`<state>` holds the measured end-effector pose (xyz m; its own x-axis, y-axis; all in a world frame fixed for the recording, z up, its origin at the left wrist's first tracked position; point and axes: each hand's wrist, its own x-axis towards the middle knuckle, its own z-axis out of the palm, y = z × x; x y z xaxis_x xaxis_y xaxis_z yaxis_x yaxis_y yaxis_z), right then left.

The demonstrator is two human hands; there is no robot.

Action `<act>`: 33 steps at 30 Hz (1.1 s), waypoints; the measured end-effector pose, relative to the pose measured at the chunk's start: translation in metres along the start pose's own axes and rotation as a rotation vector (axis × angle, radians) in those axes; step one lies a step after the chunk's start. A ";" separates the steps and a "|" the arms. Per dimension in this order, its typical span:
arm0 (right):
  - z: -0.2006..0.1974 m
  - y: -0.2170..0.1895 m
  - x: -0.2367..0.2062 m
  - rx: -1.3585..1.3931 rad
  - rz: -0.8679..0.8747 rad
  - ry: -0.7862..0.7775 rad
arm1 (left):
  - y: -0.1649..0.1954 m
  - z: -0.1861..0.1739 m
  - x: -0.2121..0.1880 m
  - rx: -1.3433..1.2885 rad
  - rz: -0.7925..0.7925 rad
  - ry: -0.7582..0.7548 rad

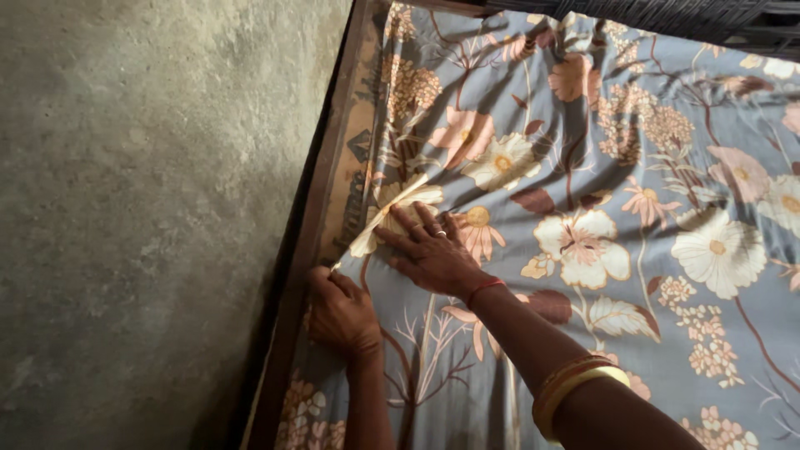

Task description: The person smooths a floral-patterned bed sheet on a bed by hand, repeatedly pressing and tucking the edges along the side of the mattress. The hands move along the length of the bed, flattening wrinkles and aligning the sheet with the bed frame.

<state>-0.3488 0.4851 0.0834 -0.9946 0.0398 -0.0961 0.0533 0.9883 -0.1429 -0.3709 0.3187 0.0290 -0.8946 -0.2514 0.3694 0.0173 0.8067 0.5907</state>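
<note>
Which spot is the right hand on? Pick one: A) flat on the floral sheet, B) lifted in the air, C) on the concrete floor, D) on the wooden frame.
A: the right hand lies spread, palm down, on the floral sheet, beside the left hand at the sheet's edge.

You saw two bare hands, left (342, 312) and right (433, 254); one blue-grey floral cotton bedsheet (617, 217); one dark wooden bed frame (304, 250); one thin red wrist thread (483, 287); two finger rings (435, 232); and at least two gold bangles (571, 387).
</note>
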 end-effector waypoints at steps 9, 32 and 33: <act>0.009 0.003 -0.005 -0.083 -0.077 0.034 | 0.000 0.000 0.000 0.073 0.051 -0.007; 0.029 -0.005 -0.062 -0.126 -0.555 0.224 | -0.003 -0.004 0.010 -0.048 0.076 -0.148; 0.027 -0.006 -0.063 -0.085 -0.581 0.224 | -0.004 -0.003 0.010 -0.041 0.098 -0.125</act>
<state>-0.2844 0.4726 0.0638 -0.8539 -0.4867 0.1843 -0.4999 0.8656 -0.0302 -0.3789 0.3114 0.0326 -0.9363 -0.1016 0.3363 0.1235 0.8010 0.5858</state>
